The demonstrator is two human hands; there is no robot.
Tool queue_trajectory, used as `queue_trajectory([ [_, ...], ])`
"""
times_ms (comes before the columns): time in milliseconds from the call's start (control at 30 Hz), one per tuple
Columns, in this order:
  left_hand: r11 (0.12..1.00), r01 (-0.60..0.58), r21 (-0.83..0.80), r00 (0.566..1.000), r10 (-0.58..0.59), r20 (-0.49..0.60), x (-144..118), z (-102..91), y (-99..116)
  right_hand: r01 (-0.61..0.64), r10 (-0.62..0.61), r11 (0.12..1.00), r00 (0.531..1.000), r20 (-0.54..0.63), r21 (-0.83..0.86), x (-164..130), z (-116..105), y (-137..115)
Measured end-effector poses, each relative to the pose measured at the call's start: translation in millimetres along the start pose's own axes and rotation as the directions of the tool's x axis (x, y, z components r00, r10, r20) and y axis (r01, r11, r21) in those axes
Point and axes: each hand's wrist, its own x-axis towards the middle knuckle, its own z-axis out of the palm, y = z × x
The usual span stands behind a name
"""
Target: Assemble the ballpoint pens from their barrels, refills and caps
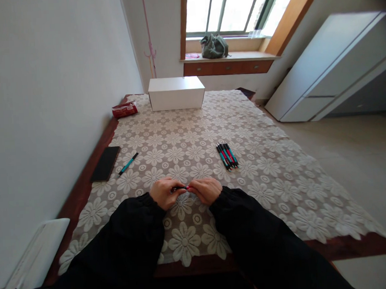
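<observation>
Between my two hands is a black and red pen (181,188), lying level just above the lace tablecloth (193,153). My left hand (165,193) pinches its black end, and my right hand (207,190) pinches the red end. Most of the pen is covered by my fingers. A row of several black pens with teal or red barrels (227,155) lies ahead and to the right of my right hand. One teal and black pen (128,164) lies alone, ahead and to the left of my left hand.
A dark phone-like slab (105,164) lies at the table's left edge. Farther back are a red packet (124,110) and a white box (177,94). At the near left stands a white flat device (36,258) with a cable. A green bag (214,46) sits on the windowsill.
</observation>
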Motion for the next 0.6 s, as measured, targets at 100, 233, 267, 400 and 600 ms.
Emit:
queue_trajectory([
  [100, 1.000, 0.013, 0.010, 1.000, -0.014, 0.027, 0.2, -1.7, 2.4, 0.002, -0.002, 1.000, 1.000, -0.016, 0.006, -0.5, 0.5, -1.1],
  [233, 1.000, 0.005, 0.018, 0.999, -0.006, 0.050, 0.6, -2.9, 4.4, -0.035, 0.035, 0.999, 0.999, -0.005, 0.011, -2.0, 1.3, -2.9],
  [267, 1.000, 0.000, 0.023, 0.999, -0.001, 0.051, 0.6, -2.8, 4.3, -0.043, 0.043, 0.999, 0.999, 0.000, 0.011, -2.3, 1.6, -3.1],
  [400, 0.998, -0.006, 0.059, 0.999, 0.003, 0.051, 0.4, -1.7, 3.1, -0.048, 0.048, 0.999, 0.999, 0.021, 0.008, -2.3, 2.2, -3.7],
  [600, 0.993, -0.046, 0.105, 0.993, 0.034, 0.110, 1.7, -3.8, 6.7, -0.011, 0.011, 1.000, 1.000, 0.014, 0.019, -0.8, -0.2, -2.9],
])
